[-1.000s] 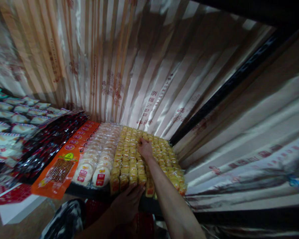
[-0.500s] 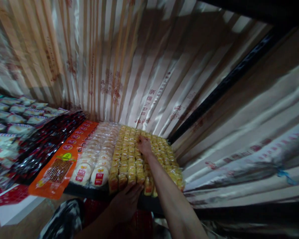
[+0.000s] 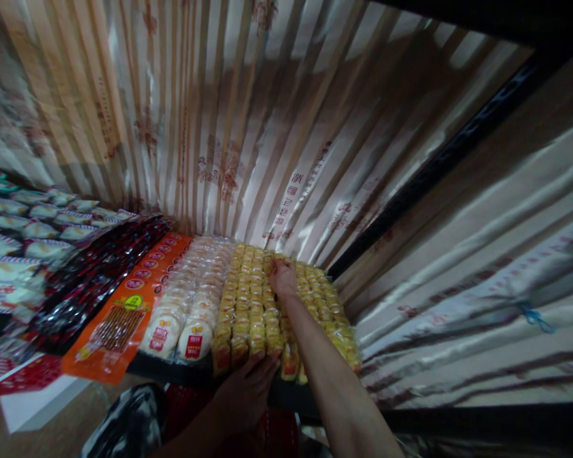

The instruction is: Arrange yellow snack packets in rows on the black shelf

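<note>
Rows of small yellow-wrapped snack packets [image 3: 248, 305] stand tightly packed on a dark shelf. Among the back packets, my right hand [image 3: 284, 278] reaches down with its fingers curled together; what they pinch, if anything, is hidden. My left hand [image 3: 251, 381] rests at the front edge of the rows, fingers stretched out against the lower front packets. Left of the yellow packets lie two rows of round white crackers [image 3: 195, 340] in clear wrap. Beside those is an orange bag [image 3: 109, 324] with a picture of brown sticks.
Dark red shiny packets [image 3: 95, 280] and white-and-green bags [image 3: 28, 222] fill the shelf further left. Pleated printed sheeting [image 3: 248, 127] rises behind, and a black metal post [image 3: 434, 159] slants at the right. Below are a white box [image 3: 38, 397] and a patterned trouser leg [image 3: 127, 423].
The camera view has shifted slightly, so the shelf appears a little further right. Both hands keep nearly the same places on the yellow packets.
</note>
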Demonstrator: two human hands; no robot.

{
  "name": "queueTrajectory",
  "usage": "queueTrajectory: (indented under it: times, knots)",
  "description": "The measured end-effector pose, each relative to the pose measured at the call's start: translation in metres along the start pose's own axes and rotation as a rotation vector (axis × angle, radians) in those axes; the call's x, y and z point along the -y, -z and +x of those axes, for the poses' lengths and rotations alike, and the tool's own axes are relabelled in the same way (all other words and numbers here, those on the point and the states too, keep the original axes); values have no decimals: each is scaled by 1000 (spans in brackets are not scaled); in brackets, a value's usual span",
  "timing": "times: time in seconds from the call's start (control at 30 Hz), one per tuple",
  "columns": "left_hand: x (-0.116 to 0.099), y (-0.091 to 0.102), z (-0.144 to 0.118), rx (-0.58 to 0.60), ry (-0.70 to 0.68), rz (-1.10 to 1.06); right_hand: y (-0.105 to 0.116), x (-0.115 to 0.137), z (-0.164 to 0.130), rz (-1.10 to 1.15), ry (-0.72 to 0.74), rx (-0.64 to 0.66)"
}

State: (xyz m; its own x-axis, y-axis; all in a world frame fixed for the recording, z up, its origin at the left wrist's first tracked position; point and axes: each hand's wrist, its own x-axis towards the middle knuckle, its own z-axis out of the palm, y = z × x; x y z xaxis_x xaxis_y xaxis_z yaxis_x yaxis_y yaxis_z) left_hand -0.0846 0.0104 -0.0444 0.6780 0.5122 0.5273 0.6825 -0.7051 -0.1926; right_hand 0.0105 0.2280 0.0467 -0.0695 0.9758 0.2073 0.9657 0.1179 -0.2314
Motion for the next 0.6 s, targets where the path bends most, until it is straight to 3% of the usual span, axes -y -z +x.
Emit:
queueTrajectory:
  times: [0.23,0.6]
  knots:
    - [-1,-2,0,-7,7,17,-3,7,3,-60,-62,25]
    - [-1,-1,0,13,2,24,-13,1,15,-22,87,113]
